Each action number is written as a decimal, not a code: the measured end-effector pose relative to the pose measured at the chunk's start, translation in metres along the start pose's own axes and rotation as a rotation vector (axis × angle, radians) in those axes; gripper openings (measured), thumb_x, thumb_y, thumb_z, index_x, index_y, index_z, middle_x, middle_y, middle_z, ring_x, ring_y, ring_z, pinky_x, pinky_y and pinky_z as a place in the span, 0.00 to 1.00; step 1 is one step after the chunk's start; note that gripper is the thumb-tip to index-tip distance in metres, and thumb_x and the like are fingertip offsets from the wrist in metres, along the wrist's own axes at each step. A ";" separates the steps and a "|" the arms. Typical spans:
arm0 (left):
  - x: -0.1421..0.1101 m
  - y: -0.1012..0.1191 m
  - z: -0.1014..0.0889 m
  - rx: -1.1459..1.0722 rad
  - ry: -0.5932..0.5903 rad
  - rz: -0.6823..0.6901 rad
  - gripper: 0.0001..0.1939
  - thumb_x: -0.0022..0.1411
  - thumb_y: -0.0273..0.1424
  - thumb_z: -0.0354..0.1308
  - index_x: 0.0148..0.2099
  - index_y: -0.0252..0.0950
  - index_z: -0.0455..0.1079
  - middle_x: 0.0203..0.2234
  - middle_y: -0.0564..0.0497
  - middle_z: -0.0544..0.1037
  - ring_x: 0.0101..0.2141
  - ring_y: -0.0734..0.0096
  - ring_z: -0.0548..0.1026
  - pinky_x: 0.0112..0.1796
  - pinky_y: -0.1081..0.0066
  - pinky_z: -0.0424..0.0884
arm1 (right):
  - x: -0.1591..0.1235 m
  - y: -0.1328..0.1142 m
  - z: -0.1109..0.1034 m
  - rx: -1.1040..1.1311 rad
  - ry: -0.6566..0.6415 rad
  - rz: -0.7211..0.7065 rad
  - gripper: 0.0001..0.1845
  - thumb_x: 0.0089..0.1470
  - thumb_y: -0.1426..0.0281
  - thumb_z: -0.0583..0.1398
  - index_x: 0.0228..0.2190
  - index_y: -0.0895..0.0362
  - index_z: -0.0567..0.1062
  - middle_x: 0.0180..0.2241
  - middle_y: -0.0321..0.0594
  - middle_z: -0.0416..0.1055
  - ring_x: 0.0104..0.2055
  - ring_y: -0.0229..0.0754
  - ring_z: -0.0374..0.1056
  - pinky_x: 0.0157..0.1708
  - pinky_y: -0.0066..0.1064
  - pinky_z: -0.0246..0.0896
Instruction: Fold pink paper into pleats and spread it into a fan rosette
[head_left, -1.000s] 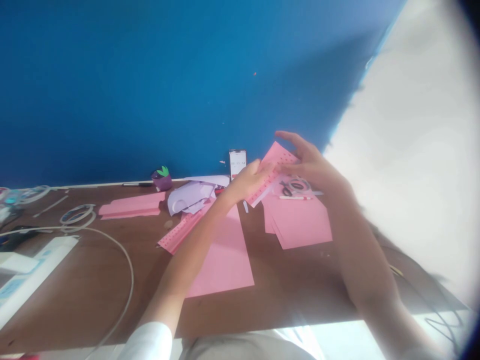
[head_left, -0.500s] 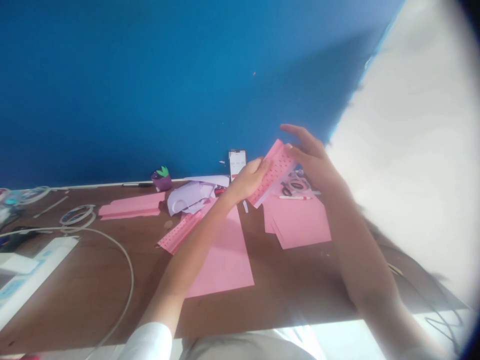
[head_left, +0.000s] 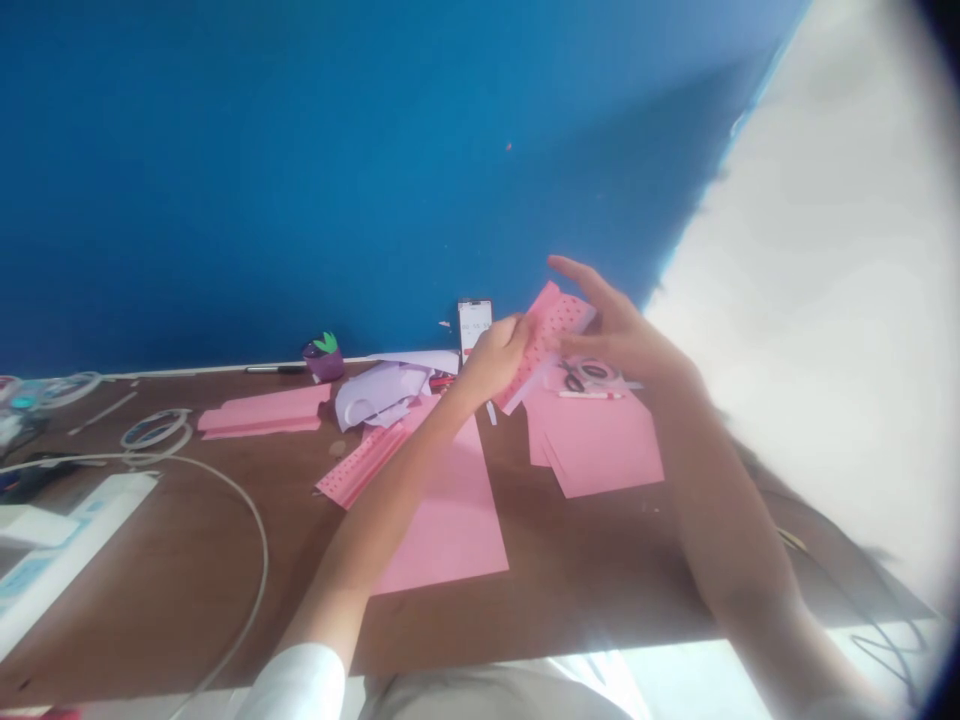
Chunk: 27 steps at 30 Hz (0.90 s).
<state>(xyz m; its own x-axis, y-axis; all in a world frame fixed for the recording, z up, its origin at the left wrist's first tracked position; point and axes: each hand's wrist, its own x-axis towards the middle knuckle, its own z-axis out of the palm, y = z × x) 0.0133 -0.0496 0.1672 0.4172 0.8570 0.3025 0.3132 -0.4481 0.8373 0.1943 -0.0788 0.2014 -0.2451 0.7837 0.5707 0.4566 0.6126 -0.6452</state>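
Note:
My left hand (head_left: 495,362) grips one end of a folded pink paper strip (head_left: 553,325) with small red marks, raised above the table and tilted. My right hand (head_left: 622,325) is at the strip's right edge, fingers spread, thumb over its patterned face; whether the thumb touches the paper I cannot tell. Below my left forearm, a similar patterned pink strip (head_left: 361,466) rests partly over a plain pink sheet (head_left: 457,510). Under my right hand are more pink sheets (head_left: 607,455), with scissors (head_left: 574,381), a tape roll (head_left: 598,372) and a white pen (head_left: 589,395) on top.
Along the wall stand a phone (head_left: 474,318) and a purple pot with green leaves (head_left: 324,360). Crumpled lilac paper (head_left: 382,388), folded pink paper (head_left: 262,412) and tape rings (head_left: 154,430) lie left. A white cable (head_left: 259,530) loops across the table (head_left: 180,600).
My right thumb has slid down and left across the patterned strip from its upper edge, and the right hand has dropped slightly. My left hand keeps its hold, almost still.

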 end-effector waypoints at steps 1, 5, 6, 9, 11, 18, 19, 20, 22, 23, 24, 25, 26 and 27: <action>0.001 -0.002 0.000 0.001 0.015 0.050 0.27 0.68 0.53 0.36 0.40 0.38 0.67 0.37 0.46 0.76 0.40 0.59 0.73 0.41 0.62 0.67 | 0.000 0.000 0.000 0.019 -0.012 0.016 0.45 0.42 0.61 0.71 0.60 0.46 0.63 0.58 0.43 0.65 0.50 0.54 0.69 0.42 0.39 0.71; 0.004 -0.009 0.001 -0.009 0.047 0.151 0.27 0.68 0.52 0.37 0.37 0.37 0.67 0.33 0.46 0.75 0.37 0.60 0.73 0.40 0.61 0.67 | -0.001 -0.001 0.000 0.117 -0.051 0.111 0.48 0.46 0.60 0.69 0.64 0.45 0.56 0.40 0.39 0.74 0.31 0.41 0.70 0.30 0.33 0.69; 0.005 -0.010 0.001 -0.012 0.050 0.149 0.27 0.68 0.52 0.38 0.37 0.37 0.67 0.33 0.46 0.75 0.37 0.60 0.72 0.40 0.62 0.66 | -0.001 -0.001 0.000 0.137 -0.045 0.126 0.46 0.48 0.60 0.68 0.64 0.45 0.56 0.37 0.38 0.74 0.29 0.40 0.69 0.28 0.32 0.68; 0.005 -0.012 0.002 -0.024 0.046 0.133 0.27 0.68 0.52 0.37 0.37 0.37 0.66 0.32 0.47 0.73 0.35 0.63 0.71 0.38 0.63 0.66 | -0.001 -0.002 0.000 0.197 -0.040 0.134 0.37 0.53 0.60 0.64 0.62 0.45 0.60 0.33 0.37 0.74 0.29 0.40 0.68 0.28 0.33 0.67; 0.005 -0.011 0.003 -0.033 0.033 0.121 0.27 0.68 0.53 0.36 0.36 0.37 0.64 0.30 0.48 0.71 0.33 0.66 0.69 0.36 0.65 0.65 | 0.001 -0.001 0.000 0.243 -0.048 0.114 0.32 0.54 0.61 0.63 0.59 0.46 0.62 0.34 0.36 0.74 0.29 0.40 0.68 0.29 0.33 0.67; -0.001 -0.005 0.002 0.015 0.033 0.110 0.26 0.68 0.53 0.35 0.34 0.38 0.61 0.29 0.49 0.69 0.31 0.68 0.67 0.34 0.67 0.61 | 0.004 0.005 0.002 0.260 0.065 0.079 0.28 0.53 0.65 0.64 0.55 0.46 0.67 0.29 0.34 0.72 0.24 0.37 0.63 0.21 0.29 0.58; -0.001 -0.004 0.002 0.024 0.027 0.119 0.26 0.68 0.53 0.35 0.33 0.38 0.60 0.28 0.50 0.69 0.30 0.68 0.66 0.33 0.67 0.60 | 0.005 0.006 0.003 0.256 0.095 0.078 0.27 0.53 0.66 0.64 0.54 0.47 0.68 0.28 0.34 0.71 0.23 0.37 0.63 0.20 0.29 0.57; -0.002 -0.003 0.002 0.035 0.018 0.128 0.26 0.68 0.53 0.36 0.33 0.38 0.59 0.28 0.50 0.68 0.30 0.68 0.66 0.32 0.67 0.59 | 0.005 0.007 0.004 0.247 0.124 0.078 0.26 0.53 0.66 0.64 0.54 0.47 0.69 0.27 0.34 0.71 0.23 0.37 0.62 0.20 0.29 0.56; -0.001 -0.003 0.002 0.058 -0.001 0.133 0.25 0.68 0.53 0.36 0.32 0.38 0.58 0.26 0.51 0.66 0.28 0.69 0.64 0.31 0.68 0.57 | 0.006 0.008 0.005 0.217 0.174 0.078 0.24 0.53 0.66 0.64 0.52 0.46 0.70 0.26 0.34 0.71 0.22 0.37 0.62 0.19 0.29 0.56; 0.000 -0.003 0.002 0.069 -0.008 0.131 0.25 0.68 0.53 0.37 0.31 0.38 0.57 0.25 0.51 0.65 0.28 0.70 0.63 0.30 0.68 0.56 | 0.006 0.009 0.006 0.199 0.191 0.078 0.23 0.53 0.65 0.63 0.51 0.46 0.70 0.27 0.35 0.72 0.22 0.38 0.62 0.20 0.30 0.57; 0.000 -0.003 0.002 0.077 -0.006 0.129 0.24 0.68 0.52 0.38 0.31 0.38 0.56 0.24 0.52 0.63 0.27 0.70 0.62 0.29 0.69 0.55 | 0.006 0.009 0.005 0.182 0.199 0.077 0.22 0.53 0.64 0.63 0.51 0.45 0.70 0.27 0.36 0.73 0.23 0.39 0.63 0.20 0.31 0.58; 0.001 -0.004 0.002 0.081 0.005 0.126 0.24 0.68 0.51 0.39 0.30 0.38 0.55 0.24 0.53 0.62 0.26 0.71 0.62 0.29 0.69 0.54 | 0.006 0.009 0.005 0.169 0.198 0.077 0.22 0.53 0.63 0.64 0.51 0.45 0.70 0.28 0.36 0.73 0.24 0.40 0.65 0.21 0.32 0.59; 0.002 -0.004 0.003 0.080 0.023 0.125 0.23 0.69 0.50 0.40 0.30 0.38 0.54 0.24 0.53 0.61 0.26 0.71 0.61 0.29 0.69 0.54 | 0.006 0.009 0.004 0.162 0.192 0.075 0.23 0.53 0.62 0.64 0.51 0.45 0.70 0.28 0.36 0.74 0.24 0.41 0.66 0.22 0.32 0.61; 0.004 -0.005 0.003 0.074 0.045 0.126 0.21 0.69 0.48 0.40 0.30 0.38 0.54 0.24 0.54 0.61 0.26 0.71 0.61 0.29 0.69 0.54 | 0.005 0.009 0.003 0.161 0.179 0.073 0.23 0.53 0.62 0.64 0.51 0.45 0.70 0.28 0.36 0.74 0.25 0.41 0.66 0.23 0.33 0.62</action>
<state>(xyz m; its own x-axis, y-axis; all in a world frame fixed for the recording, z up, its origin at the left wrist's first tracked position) 0.0158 -0.0450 0.1626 0.4191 0.8027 0.4242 0.3237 -0.5686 0.7562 0.1950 -0.0687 0.1973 -0.0545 0.8049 0.5910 0.3223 0.5743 -0.7525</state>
